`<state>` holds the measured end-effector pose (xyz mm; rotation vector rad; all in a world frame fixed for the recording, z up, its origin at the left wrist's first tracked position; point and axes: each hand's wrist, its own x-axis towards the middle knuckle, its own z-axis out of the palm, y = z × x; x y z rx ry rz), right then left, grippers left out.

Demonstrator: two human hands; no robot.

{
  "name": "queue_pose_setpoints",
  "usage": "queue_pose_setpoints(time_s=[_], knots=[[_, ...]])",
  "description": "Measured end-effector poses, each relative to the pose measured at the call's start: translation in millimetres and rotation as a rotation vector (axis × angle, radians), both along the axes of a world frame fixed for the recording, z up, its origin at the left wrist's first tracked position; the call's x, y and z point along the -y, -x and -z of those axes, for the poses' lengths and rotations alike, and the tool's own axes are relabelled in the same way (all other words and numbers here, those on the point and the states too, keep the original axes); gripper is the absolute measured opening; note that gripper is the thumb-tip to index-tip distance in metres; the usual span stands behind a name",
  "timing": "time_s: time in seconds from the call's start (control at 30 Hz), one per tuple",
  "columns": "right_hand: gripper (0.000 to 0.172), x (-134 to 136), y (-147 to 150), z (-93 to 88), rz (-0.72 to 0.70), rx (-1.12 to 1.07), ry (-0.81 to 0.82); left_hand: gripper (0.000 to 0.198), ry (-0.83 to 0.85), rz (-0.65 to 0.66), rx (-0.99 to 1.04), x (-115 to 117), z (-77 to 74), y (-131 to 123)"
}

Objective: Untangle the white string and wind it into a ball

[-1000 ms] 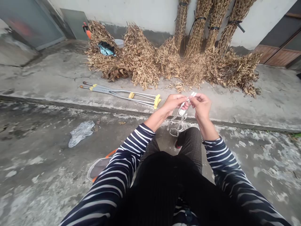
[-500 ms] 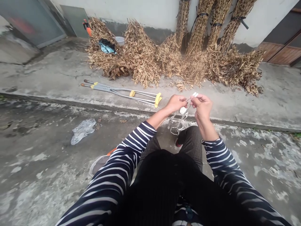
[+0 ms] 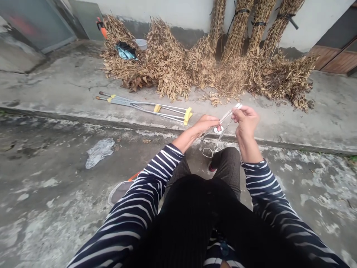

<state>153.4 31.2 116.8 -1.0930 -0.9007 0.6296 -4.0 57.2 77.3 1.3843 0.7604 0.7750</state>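
My left hand (image 3: pixel 206 123) pinches pale cord (image 3: pixel 225 117), which runs taut up to my right hand (image 3: pixel 245 120). The fingertips of my right hand are closed on the other end, where a flat white piece (image 3: pixel 238 106) sticks out; what it is I cannot make out. Loose loops of the cord (image 3: pixel 207 152) dangle below both hands, in front of my knee. Just under my left fingers a round white thing (image 3: pixel 218 130) shows, partly hidden by them.
Two crutches (image 3: pixel 145 108) with yellow pads lie on the concrete ledge (image 3: pixel 55 89). Behind them dry plant stalks (image 3: pixel 173 67) are heaped, and tied bundles (image 3: pixel 237 33) lean on the wall. A crumpled plastic bag (image 3: pixel 99 152) lies on the lower ground, left of me.
My hands have drawn apart: the right moved up and to the right, stretching the cord between them. The left shifted slightly and stays closed on it.
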Motion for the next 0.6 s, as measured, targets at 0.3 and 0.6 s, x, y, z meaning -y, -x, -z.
queue_pose_setpoints(time_s=[0.3,0.6], knots=[[0.015,-11.2,-12.7,4.0,0.024,0.033,-0.005,0.018,0.022,0.033,0.018,-2.1,6.2,6.3],[0.037,-21.9,-25.7,14.3,0.051,0.086,-0.044,0.017,0.179,0.112,0.145,21.5,-18.1,0.5]])
